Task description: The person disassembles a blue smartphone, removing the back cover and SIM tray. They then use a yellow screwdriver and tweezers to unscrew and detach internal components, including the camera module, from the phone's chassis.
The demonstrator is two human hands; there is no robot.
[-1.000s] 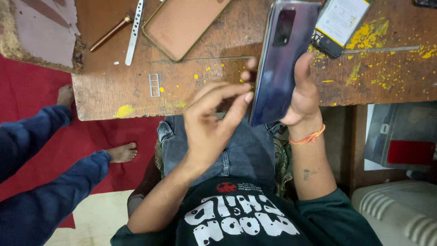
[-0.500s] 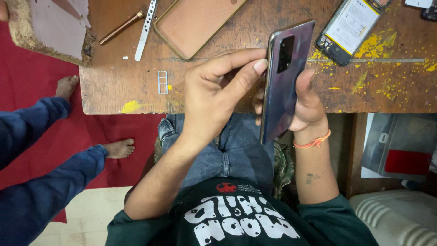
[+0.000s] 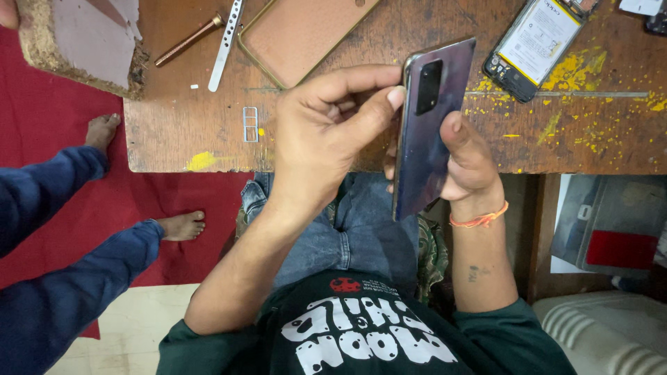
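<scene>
Phone [image 3: 434, 132] held on edge above lap, just in front of desk [image 3: 180, 139] rim, dark glossy back w/ camera block turned toward right side. Right hand [image 3: 476, 167] wrapped round lower half, thumb flat on back, fingers hidden behind; orange thread band [image 3: 479, 219] at wrist. Left hand [image 3: 326, 139] curled, thumb and forefinger pinched against upper left edge of phone, other fingers tucked in.

On desk: tan phone case [image 3: 306, 31] lying open side up, small white tray frame [image 3: 251, 123] near front edge, thin metal strip [image 3: 227, 42] beside copper-coloured rod [image 3: 187, 43], opened handset w/ battery showing [image 3: 538, 42] at far right, yellow powder smears [image 3: 577, 69] around it. Rough board slab [image 3: 76, 42] at top left. Another person's blue-clad limbs [image 3: 69, 278] and bare foot [image 3: 182, 226] on red floor mat, well apart from both hands.

Step in hand, prob.: working phone's side edge w/ left fingertips. To do well, imo: keep right grip firm but off the seam, no squeezing across glass; brace phone low over lap, not out over floor; press w/ fingertip pad square to edge, light and steady, not twisting; watch thumb doesn't smear camera block. Can't tell if anything tiny sits betw. pinching fingers.
</scene>
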